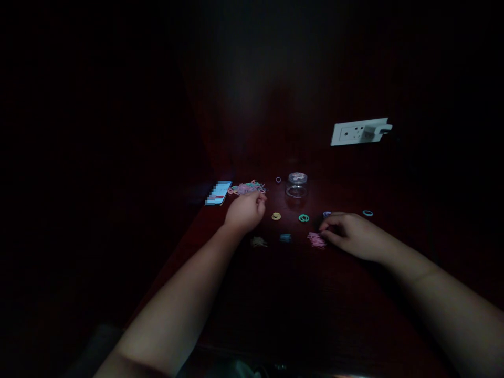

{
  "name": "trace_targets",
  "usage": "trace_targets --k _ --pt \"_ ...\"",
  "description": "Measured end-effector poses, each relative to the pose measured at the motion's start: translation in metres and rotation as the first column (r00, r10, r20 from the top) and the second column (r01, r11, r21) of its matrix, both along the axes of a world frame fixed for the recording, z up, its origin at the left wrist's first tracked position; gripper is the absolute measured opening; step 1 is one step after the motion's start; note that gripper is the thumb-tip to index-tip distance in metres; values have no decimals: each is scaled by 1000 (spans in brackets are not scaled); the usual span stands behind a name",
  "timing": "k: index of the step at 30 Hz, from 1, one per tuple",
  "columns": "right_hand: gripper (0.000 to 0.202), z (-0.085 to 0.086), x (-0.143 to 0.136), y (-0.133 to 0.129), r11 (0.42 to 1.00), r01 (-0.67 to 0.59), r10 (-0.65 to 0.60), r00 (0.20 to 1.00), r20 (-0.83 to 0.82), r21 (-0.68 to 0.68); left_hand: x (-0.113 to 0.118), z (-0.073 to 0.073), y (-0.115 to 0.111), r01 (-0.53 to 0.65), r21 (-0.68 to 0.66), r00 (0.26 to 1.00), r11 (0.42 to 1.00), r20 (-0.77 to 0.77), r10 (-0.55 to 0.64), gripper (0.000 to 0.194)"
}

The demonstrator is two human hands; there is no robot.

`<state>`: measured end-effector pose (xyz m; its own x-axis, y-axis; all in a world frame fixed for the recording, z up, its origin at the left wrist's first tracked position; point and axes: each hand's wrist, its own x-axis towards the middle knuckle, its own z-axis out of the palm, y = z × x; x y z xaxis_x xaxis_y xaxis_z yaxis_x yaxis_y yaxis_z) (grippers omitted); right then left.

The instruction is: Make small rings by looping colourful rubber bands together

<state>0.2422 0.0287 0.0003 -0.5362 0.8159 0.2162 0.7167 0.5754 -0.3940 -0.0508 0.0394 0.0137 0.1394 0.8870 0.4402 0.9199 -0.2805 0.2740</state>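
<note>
My left hand [247, 211] is closed with curled fingers at the near edge of a mixed pile of small coloured hair ties and thin pieces [246, 188]. What it holds, if anything, is hidden. My right hand [350, 233] bends over a heap of thin pink pieces [317, 240], its thumb and fingertips close together at the heap's edge. Purple hair ties [326, 214] lie partly behind its fingers. Between the hands are yellow hair ties [276, 216] and green hair ties [303, 218]. Nearer me lie a beige heap [259, 242] and a small blue heap [285, 238].
A clear lidded jar [296, 186] stands towards the back, with a dark ring [278, 180] beside it. A lit phone [219, 192] lies at the left edge. One blue hair tie [367, 213] is at right. A socket plate [358, 132] with a plug is on the wall.
</note>
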Motion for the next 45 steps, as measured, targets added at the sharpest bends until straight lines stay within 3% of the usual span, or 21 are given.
trace_targets --k 2,8,14,22,32,36,38,41,45 --pt "16 1 0 0 1000 18 -17 1000 -24 24 -21 -4 12 -202 -110 978 973 -74 194 29" --pt "20 3 -1 1 992 91 -83 992 -93 85 -56 -29 33 -273 -253 961 928 -117 251 42" --pt "20 5 -5 -2 991 94 -84 990 -110 90 -57 -33 36 -242 -267 969 933 -111 220 38" --pt "20 4 -5 -3 996 81 -75 990 -118 47 -55 -30 38 -273 -267 962 924 -105 254 16" --pt "22 2 -6 -4 996 87 -85 990 -111 14 -42 -25 35 -278 -224 960 934 -99 262 25" --pt "20 1 -10 -6 999 42 -36 984 -175 32 -15 -13 18 -165 -139 986 977 -5 165 22" --pt "17 1 -13 -8 998 -3 15 979 -205 59 4 -8 5 64 -3 995 998 81 -64 15" --pt "15 2 -18 -14 993 -40 70 963 -262 115 30 -3 -19 317 108 943 942 69 -325 9" --pt "14 5 -24 -20 982 -89 143 928 -345 167 51 2 -41 464 120 881 878 44 -471 10"
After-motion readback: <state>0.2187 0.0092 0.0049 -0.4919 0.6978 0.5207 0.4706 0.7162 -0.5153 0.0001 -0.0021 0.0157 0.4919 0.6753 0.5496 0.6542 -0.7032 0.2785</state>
